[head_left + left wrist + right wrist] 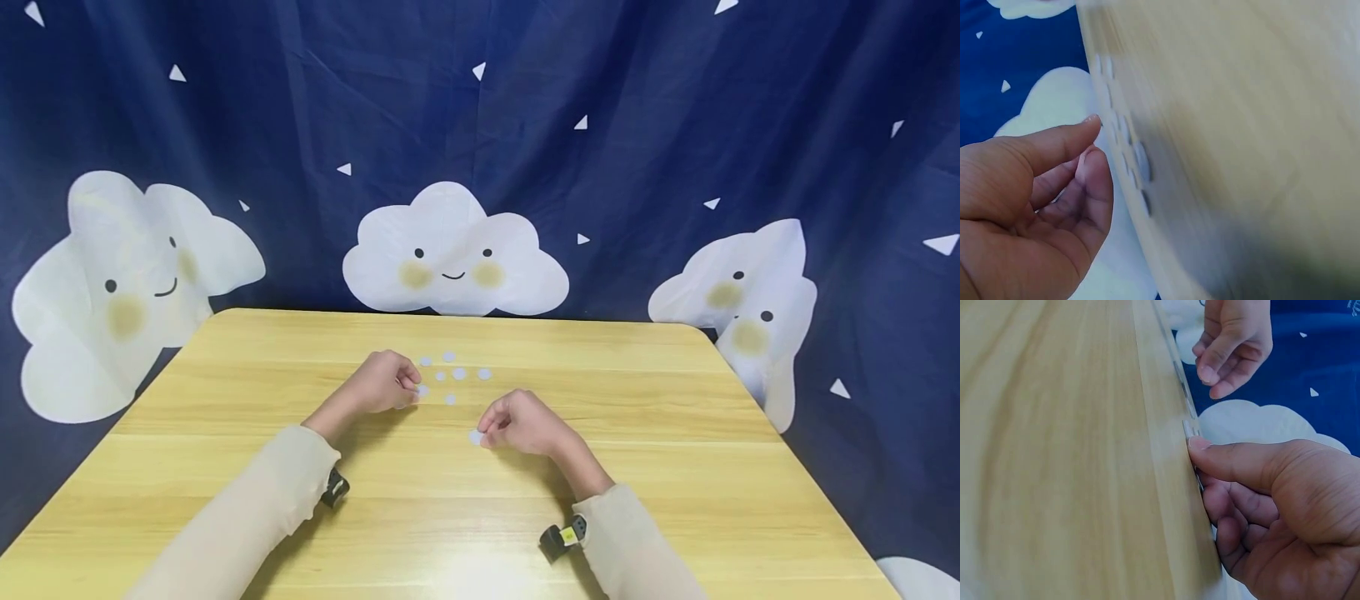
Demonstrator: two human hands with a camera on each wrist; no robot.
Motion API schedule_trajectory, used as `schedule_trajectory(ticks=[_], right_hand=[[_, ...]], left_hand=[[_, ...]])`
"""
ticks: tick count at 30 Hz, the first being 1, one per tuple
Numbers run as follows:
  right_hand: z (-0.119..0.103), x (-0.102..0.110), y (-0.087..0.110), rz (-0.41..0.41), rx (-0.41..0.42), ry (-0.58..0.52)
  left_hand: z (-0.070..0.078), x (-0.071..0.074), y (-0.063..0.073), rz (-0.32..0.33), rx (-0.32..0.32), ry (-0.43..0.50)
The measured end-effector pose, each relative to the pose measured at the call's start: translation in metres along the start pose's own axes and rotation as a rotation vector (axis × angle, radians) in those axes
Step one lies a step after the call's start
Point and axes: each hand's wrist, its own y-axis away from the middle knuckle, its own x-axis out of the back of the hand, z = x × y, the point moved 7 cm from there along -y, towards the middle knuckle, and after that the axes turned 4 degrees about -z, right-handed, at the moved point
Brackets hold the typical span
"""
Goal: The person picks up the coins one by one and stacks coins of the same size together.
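Note:
Several small, flat, whitish round discs [460,374] lie in a loose group on the wooden table. Their exact kind cannot be told. My left hand [386,382] is at the left side of this group, its fingers bent. In the left wrist view a small gap shows between thumb and index finger, with nothing held there. Nearer to me, my right hand [521,422] pinches one whitish disc [476,436] by its edge, at the table surface. The right wrist view shows that disc [1187,429] at the tip of the thumb, the fingers curled beneath.
The light wooden table [420,517] has rounded far corners. Behind it hangs a dark blue curtain [525,158] with smiling white clouds and small triangles. A black wrist camera [558,542] sits at the right sleeve, another [335,487] at the left.

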Motion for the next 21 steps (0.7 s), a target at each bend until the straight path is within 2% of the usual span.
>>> schedule_trajectory(ticks=[8,15,21], right_hand=[[0.001,0.002,0.0,0.001,0.009,-0.008],[0.002,0.0,0.0,-0.001,0.012,-0.011],[0.002,0.0,0.0,-0.001,0.003,-0.008]], left_hand=[[-0.011,-0.003,-0.014,-0.051,-0.001,0.023],[-0.017,-0.008,-0.025,-0.088,-0.003,0.001],[-0.019,-0.009,-0.029,-0.123,0.025,-0.007]])
